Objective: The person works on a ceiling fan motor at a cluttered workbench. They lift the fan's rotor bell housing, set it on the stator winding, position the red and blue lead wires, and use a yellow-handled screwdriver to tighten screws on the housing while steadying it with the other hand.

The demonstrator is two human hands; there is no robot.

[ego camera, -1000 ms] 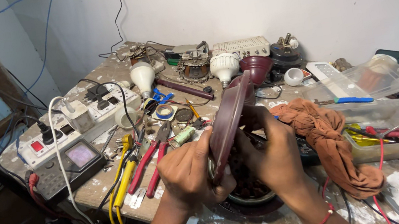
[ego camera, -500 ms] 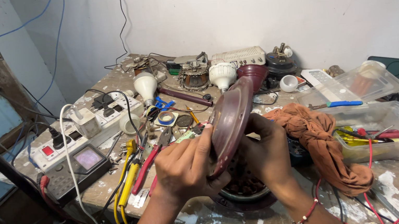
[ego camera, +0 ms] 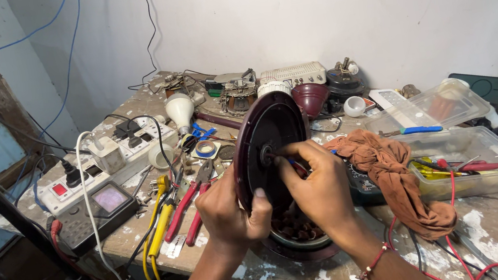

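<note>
The left hand (ego camera: pixel 228 212) is holding a dark red round motor cover (ego camera: pixel 267 150) up on its edge, near the front edge of the tabletop (ego camera: pixel 143 225). Its grip is wrapped tight around the bottom rim, with the thumb pressed on the flat face. The right hand (ego camera: pixel 322 188) is reaching to the small hub in the middle of the cover, and its fingertips (ego camera: pixel 283 154) are pinching closed on something tiny there; I cannot tell what the tiny part is. Just under the cover, the other half of the motor (ego camera: pixel 300 238) is sitting on the tabletop with brown wire coils inside. To do this well, I think the left hand should be keeping the cover very still while the right fingers are turning or pulling slowly. The small part could be dropping into the coils, so a firm pinch is helping. Red pliers (ego camera: pixel 189 205) are lying toward the left edge, and an orange cloth (ego camera: pixel 398 170) is lying toward the right edge.
</note>
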